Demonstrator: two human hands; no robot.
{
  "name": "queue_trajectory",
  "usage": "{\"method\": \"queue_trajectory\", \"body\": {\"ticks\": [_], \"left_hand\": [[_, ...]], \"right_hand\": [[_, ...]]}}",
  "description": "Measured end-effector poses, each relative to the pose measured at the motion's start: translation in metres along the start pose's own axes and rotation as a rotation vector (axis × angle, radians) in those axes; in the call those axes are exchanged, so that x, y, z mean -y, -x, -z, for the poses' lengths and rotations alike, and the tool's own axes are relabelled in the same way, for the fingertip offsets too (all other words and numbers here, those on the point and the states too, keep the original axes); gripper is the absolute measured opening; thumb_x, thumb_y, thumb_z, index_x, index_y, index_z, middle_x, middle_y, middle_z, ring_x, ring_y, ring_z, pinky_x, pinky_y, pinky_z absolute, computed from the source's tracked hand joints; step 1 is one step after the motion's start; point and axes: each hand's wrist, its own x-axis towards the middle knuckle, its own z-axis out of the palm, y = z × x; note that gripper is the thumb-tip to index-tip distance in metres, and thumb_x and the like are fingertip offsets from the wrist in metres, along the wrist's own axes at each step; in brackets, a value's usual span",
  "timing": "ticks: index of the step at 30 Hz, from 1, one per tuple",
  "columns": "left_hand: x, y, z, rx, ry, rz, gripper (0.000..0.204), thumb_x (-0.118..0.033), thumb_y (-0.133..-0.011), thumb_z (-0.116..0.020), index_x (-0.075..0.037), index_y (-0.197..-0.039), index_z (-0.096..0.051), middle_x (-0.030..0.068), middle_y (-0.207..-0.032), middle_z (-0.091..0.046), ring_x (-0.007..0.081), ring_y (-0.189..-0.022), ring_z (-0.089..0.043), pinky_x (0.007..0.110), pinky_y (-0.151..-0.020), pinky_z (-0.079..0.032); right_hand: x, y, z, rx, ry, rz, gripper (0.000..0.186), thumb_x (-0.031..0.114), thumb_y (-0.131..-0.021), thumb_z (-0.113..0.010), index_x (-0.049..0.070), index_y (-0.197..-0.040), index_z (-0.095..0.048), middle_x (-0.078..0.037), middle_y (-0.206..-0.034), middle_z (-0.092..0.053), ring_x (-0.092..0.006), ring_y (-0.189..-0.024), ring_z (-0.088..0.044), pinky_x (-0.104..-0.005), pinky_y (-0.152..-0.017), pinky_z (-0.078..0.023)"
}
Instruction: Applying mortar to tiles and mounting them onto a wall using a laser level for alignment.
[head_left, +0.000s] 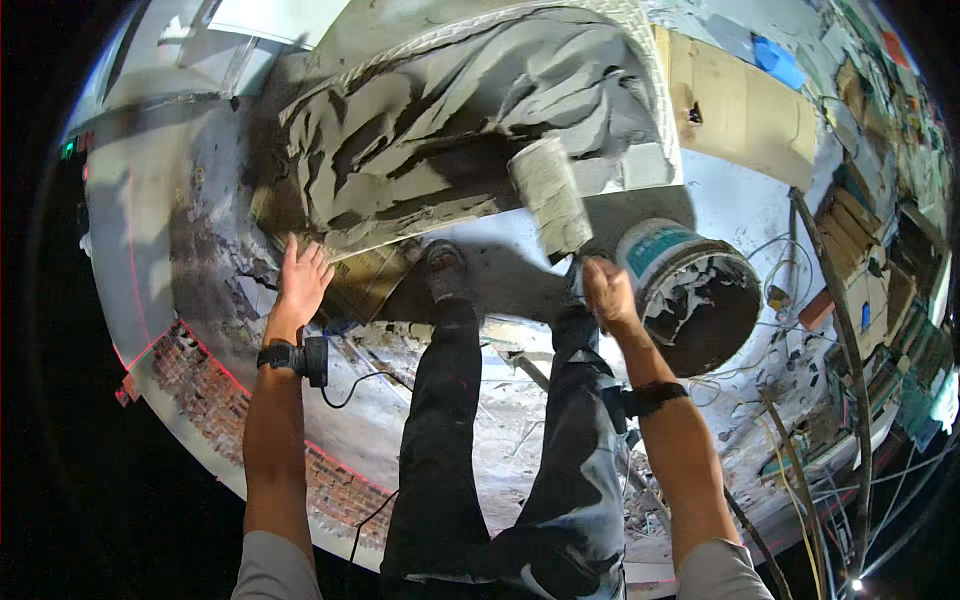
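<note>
My right hand (pixel 608 294) is closed round the handle of a trowel. The trowel's rectangular blade (pixel 552 196) is coated in grey mortar and reaches over the near edge of a large panel. Wet grey mortar (pixel 480 110) lies over most of that panel in thick, uneven ridges, and a pale, textured rim (pixel 668 90) shows along its far and right sides. My left hand (pixel 302 280) is open, fingers spread, beside the panel's near left corner; whether it touches the corner, I cannot tell. A bucket (pixel 655 245) with mortar smeared inside stands tilted next to my right hand.
Flattened cardboard (pixel 745 105) lies right of the panel, with a blue plastic piece (pixel 778 62) beyond it. Poles (pixel 835 290), cables and piled scraps crowd the right side. Rubble litters the floor around my legs. Brickwork (pixel 195 375) shows at the lower left, crossed by a red line.
</note>
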Motion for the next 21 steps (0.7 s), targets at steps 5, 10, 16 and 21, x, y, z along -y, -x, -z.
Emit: {"method": "queue_trajectory", "body": {"ticks": [5, 10, 16, 21], "left_hand": [[0.001, 0.000, 0.010, 0.088, 0.010, -0.022, 0.102, -0.071, -0.088, -0.039, 0.001, -0.151, -0.004, 0.0154, -0.160, 0.000, 0.0253, -0.148, -0.002, 0.039, -0.119, -0.007], [0.002, -0.006, 0.024, 0.114, -0.020, -0.011, 0.100, -0.072, -0.088, -0.036, 0.002, -0.150, -0.011, 0.0190, -0.159, -0.008, 0.0285, -0.147, -0.010, 0.040, -0.119, -0.009], [0.011, -0.033, 0.055, 0.235, 0.097, 0.051, 0.101, -0.072, -0.087, -0.042, 0.001, -0.150, -0.015, 0.0206, -0.157, -0.014, 0.0301, -0.142, -0.022, 0.037, -0.116, -0.018], [0.005, -0.061, 0.075, 0.740, 0.196, 0.066, 0.053, -0.070, -0.090, -0.042, -0.018, -0.080, -0.043, -0.0036, -0.071, -0.032, 0.0139, -0.066, -0.040, 0.027, -0.066, -0.036]], "right_hand": [[-0.004, 0.034, -0.042, 0.200, 0.732, 0.151, 0.035, 0.040, -0.092, -0.056, 0.007, -0.085, -0.066, -0.018, -0.073, -0.064, -0.0350, -0.066, -0.064, -0.0456, -0.059, -0.049], [0.019, 0.021, -0.059, 0.138, 0.298, 0.335, 0.024, 0.021, -0.094, -0.051, 0.005, -0.076, -0.054, -0.010, -0.061, -0.054, -0.0263, -0.049, -0.051, -0.0346, -0.048, -0.043], [0.048, 0.001, -0.181, 0.204, 0.657, 0.215, 0.037, 0.041, -0.091, -0.054, 0.006, -0.100, -0.062, -0.024, -0.086, -0.066, -0.0427, -0.079, -0.062, -0.0466, -0.066, -0.050], [0.080, 0.004, -0.197, 0.520, 1.053, 0.127, 0.044, 0.047, -0.093, -0.044, 0.009, -0.107, -0.062, -0.025, -0.101, -0.066, -0.0387, -0.096, -0.064, -0.0485, -0.078, -0.051]]}}
